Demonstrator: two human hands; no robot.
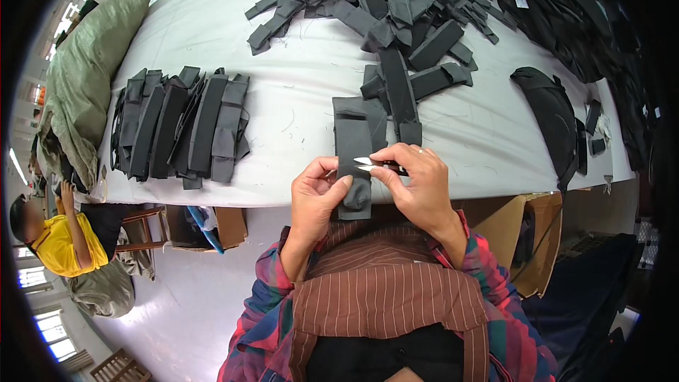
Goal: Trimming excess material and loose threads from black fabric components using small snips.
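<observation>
A dark grey fabric strip (353, 129) lies across the table's near edge, its lower end hanging toward me. My left hand (317, 194) pinches that strip at its left side, thumb on top. In my right hand (419, 182) is a small pair of thread snips (365, 163), held between thumb and fingers. Their two pale blades point left over the strip and stand slightly apart. Just beyond, more dark strips (398, 88) lead back to a large loose heap of strips (396, 0).
At the left lies a row of stacked strips (170, 127). Black garments (566, 14) and a black curved piece (544, 117) occupy the right side. Cardboard boxes (541, 233) stand below the white table (283, 110). A person in yellow (60, 244) sits at far left.
</observation>
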